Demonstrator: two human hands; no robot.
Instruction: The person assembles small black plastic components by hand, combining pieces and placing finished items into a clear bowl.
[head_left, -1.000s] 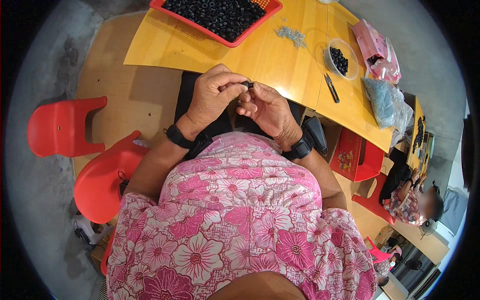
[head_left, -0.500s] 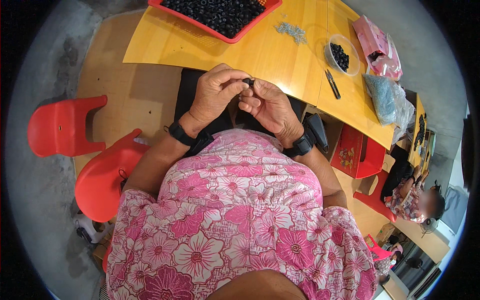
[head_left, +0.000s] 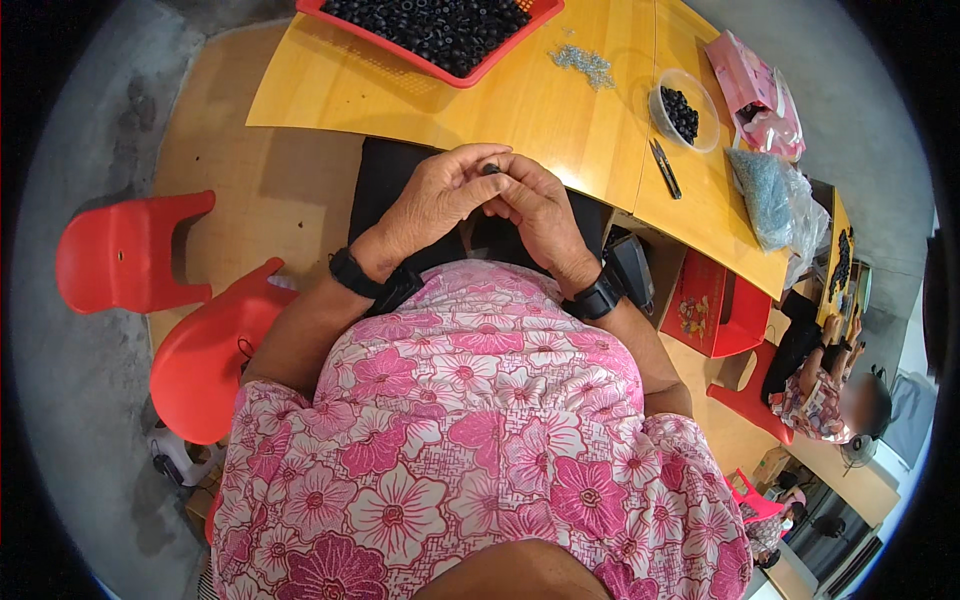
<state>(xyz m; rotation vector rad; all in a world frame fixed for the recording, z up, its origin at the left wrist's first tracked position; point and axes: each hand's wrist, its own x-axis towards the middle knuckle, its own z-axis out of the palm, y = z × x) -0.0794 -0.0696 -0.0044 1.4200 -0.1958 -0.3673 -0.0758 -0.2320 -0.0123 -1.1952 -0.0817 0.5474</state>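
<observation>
Close to the table's near edge, my left hand [head_left: 430,200] and my right hand [head_left: 545,210] meet, fingers closed and overlapping. Between their fingertips shows a small black cylindrical piece [head_left: 490,170], partly covered by the fingers and thumbs. Both hands appear to pinch it. In front of them stands a red plastic basket [head_left: 468,78], heaped with small black pieces [head_left: 420,35] that look hollow. To its right lies a loose pile of small clear pieces [head_left: 585,64].
On the yellow table [head_left: 520,115], a clear round tub [head_left: 708,125] holds more black pieces. Nearby are thread snips [head_left: 665,168], a bag of bluish granules [head_left: 762,200] and a pink bag [head_left: 750,80]. Red chairs [head_left: 130,250] stand at left. Another person [head_left: 815,395] sits at far right.
My hands have drawn closer together and turned inward around the black piece, which is now more covered. At far right the other person's arms have moved.
</observation>
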